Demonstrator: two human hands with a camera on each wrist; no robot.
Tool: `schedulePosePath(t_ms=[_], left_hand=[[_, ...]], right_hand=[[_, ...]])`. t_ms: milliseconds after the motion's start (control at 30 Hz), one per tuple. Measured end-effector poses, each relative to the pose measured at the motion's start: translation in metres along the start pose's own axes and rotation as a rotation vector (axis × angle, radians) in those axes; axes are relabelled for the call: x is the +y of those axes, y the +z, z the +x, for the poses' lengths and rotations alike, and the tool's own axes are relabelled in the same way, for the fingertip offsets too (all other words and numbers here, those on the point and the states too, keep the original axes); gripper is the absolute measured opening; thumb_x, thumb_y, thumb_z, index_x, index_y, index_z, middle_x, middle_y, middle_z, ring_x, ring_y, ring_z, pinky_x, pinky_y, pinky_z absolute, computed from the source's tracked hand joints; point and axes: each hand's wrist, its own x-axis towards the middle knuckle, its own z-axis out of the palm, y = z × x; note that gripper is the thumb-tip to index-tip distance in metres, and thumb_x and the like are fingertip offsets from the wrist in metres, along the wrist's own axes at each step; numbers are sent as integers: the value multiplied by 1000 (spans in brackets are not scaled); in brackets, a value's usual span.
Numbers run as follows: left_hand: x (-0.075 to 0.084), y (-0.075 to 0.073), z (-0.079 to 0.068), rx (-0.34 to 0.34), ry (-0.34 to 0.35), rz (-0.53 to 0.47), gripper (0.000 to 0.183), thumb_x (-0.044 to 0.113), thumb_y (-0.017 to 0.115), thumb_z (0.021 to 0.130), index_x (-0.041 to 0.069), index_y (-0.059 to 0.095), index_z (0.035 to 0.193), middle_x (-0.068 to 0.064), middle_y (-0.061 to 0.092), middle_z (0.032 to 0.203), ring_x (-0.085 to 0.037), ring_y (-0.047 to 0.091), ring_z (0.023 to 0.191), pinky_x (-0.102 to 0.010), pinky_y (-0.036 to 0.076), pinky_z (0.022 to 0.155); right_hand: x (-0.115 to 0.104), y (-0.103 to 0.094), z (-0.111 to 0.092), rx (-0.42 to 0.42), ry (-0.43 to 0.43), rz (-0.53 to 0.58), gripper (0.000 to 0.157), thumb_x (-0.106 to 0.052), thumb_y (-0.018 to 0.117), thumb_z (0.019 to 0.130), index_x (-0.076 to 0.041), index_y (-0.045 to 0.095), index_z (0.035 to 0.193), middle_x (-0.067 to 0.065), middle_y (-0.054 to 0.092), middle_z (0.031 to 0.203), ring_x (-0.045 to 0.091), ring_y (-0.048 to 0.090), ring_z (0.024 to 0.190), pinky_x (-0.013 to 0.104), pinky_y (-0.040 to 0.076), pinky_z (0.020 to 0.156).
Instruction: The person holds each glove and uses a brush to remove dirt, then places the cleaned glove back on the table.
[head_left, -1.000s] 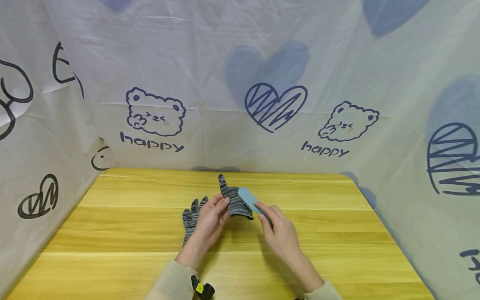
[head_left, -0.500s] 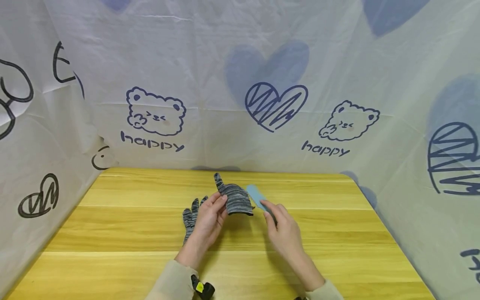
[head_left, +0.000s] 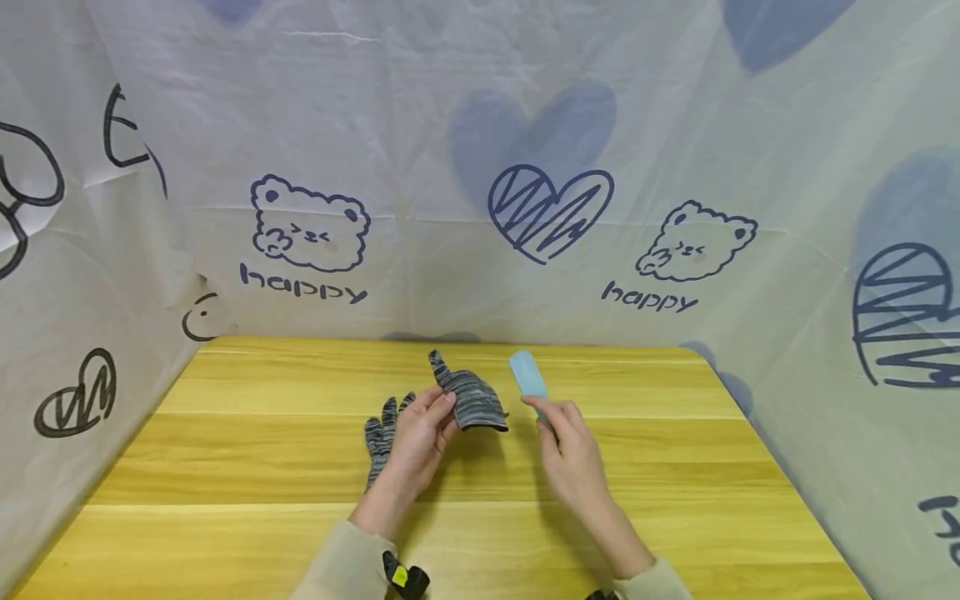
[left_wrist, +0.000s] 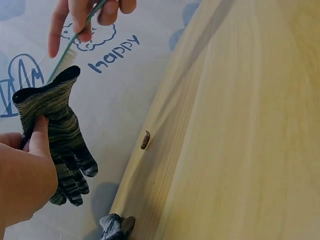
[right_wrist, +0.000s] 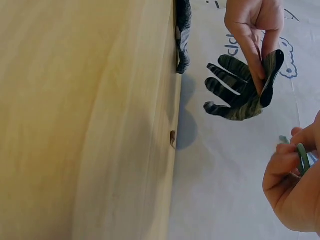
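My left hand (head_left: 420, 437) pinches a grey-and-black striped knit glove (head_left: 476, 400) between thumb and fingers, off the table. One glove finger sticks up, and the dark-edged cuff faces right. In the left wrist view the cuff of that glove (left_wrist: 55, 92) gapes at the top, with its fingers hanging down. To the right, my right hand (head_left: 573, 454) grips the handle of a light blue brush (head_left: 528, 375), its head pointing up and away. A gap separates brush and glove in the head view. A matching glove (head_left: 380, 437) lies on the table, partly hidden behind my left forearm.
The wooden table (head_left: 675, 467) spreads beneath both hands. White sheets with bear and heart drawings (head_left: 551, 212) hang behind it and at its sides. A small brown spot or bit (left_wrist: 145, 140) shows near the table's edge in the left wrist view.
The brush has left the held glove, moving right, and its head has swung more upright. The glove shifted slightly left, and my left hand keeps its hold on it.
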Motion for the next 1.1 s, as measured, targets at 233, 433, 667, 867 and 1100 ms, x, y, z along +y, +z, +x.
schedulePosePath(t_ms=[233, 433, 667, 867, 1100], left_hand=[[-4, 5, -2, -8, 15, 6, 49, -1, 46, 108, -19, 30, 151, -20, 61, 130, -8, 70, 98, -20, 58, 88], [-10, 9, -5, -13, -2, 38, 52, 0, 46, 108, -18, 28, 154, -24, 57, 137, -6, 70, 97, -19, 58, 87], [-15, 14, -8, -32, -22, 74, 56, 2, 48, 109, -18, 25, 155, -34, 51, 145, -11, 70, 106, -23, 57, 93], [-18, 17, -10, -22, -49, 79, 58, 3, 50, 108, -18, 23, 155, -32, 53, 144, -11, 70, 105, -23, 58, 92], [-20, 20, -12, -22, -59, 81, 56, 2, 50, 108, -18, 25, 154, -17, 65, 126, -8, 69, 98, -21, 58, 87]], right_hand=[[-6, 4, -2, -5, -41, 56, 33, 7, 56, 101, -11, 76, 120, 5, 59, 101, 13, 52, 79, 28, 49, 67], [-11, 7, -6, -20, -47, 64, 30, 5, 58, 101, -10, 77, 119, 2, 56, 98, 10, 48, 75, 26, 46, 64], [-13, 11, -8, -23, -89, 58, 26, -10, 77, 95, -14, 77, 120, 6, 54, 95, 9, 41, 71, 22, 39, 58], [-13, 14, -10, -36, -118, 25, 37, -9, 88, 84, -17, 78, 118, 1, 54, 97, 7, 41, 73, 21, 39, 58], [-12, 15, -10, -80, -107, 0, 37, -9, 90, 81, -18, 79, 114, 2, 58, 102, 9, 45, 74, 21, 40, 60]])
